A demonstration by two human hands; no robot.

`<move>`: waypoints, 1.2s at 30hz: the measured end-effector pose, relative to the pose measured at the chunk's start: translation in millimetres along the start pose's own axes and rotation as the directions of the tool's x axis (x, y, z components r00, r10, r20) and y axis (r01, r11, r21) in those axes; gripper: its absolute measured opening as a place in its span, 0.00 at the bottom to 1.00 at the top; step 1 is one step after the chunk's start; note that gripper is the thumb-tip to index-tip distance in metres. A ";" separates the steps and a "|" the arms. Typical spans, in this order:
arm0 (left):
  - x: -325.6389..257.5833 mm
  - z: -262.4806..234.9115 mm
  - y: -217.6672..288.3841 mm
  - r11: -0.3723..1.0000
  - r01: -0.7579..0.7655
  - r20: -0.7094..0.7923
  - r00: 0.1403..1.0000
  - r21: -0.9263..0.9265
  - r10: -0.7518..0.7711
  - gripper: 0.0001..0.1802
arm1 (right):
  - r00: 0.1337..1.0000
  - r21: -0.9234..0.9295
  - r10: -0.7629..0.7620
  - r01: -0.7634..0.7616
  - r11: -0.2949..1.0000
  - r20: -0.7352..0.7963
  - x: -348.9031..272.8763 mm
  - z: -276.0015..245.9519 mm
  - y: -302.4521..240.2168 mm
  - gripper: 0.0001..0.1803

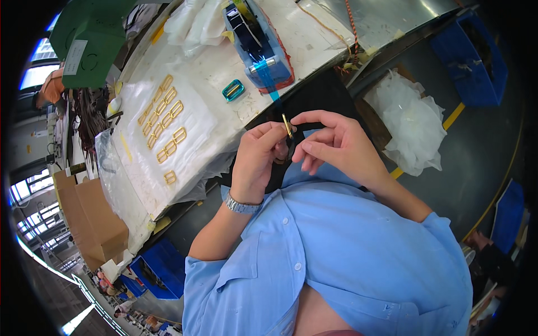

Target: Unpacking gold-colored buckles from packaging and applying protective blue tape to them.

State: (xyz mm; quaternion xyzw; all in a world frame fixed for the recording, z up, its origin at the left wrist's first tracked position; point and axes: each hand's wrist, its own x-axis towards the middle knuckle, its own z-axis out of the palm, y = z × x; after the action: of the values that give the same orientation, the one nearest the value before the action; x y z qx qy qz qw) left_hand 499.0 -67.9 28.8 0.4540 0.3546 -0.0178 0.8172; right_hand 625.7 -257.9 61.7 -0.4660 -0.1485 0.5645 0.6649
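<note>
My left hand [255, 157] is closed, pinching a gold-coloured metal buckle [287, 126] that is seen edge-on beside the table's near edge. A strip of clear blue tape [268, 84] runs from the tape dispenser [242, 42] down toward the top of this buckle. My right hand [348, 150] is just to the right, its fingers curved and apart, the index fingertip at the buckle's upper end. A rectangular buckle covered in blue-green film [233, 90] lies on the table left of the dispenser. Farther left, several gold buckles [171, 115] lie in rows on white plastic sheeting.
White plastic bags [193, 25] lie behind the rows. A box of crumpled clear plastic [406, 123] stands on the floor to the right, near a blue crate [473, 67]. A cardboard box [92, 215] is at the table's left end. An orange cord [353, 25] hangs over the table.
</note>
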 end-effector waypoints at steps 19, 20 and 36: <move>2.7 -6.5 7.8 0.938 0.245 0.152 0.965 -0.244 -0.212 0.10 | 0.975 -0.174 -0.199 0.214 0.961 0.095 48.3 -11.7 14.6 0.33; 3.8 -6.9 8.0 0.939 0.244 0.152 0.965 -0.243 -0.212 0.10 | 0.975 -0.174 -0.201 0.215 0.961 0.096 48.6 -11.6 13.9 0.33; -30.6 23.1 -0.7 0.383 -0.538 0.081 0.651 0.751 0.755 0.12 | 0.995 -0.142 -0.090 0.083 0.986 -0.042 48.0 -3.3 6.1 0.22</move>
State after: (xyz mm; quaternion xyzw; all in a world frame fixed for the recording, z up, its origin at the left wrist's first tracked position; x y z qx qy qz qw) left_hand 488.9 -94.7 54.3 0.8342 0.2181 0.2316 0.4504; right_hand 639.6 -217.2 39.5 -0.5180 -0.1918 0.5120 0.6579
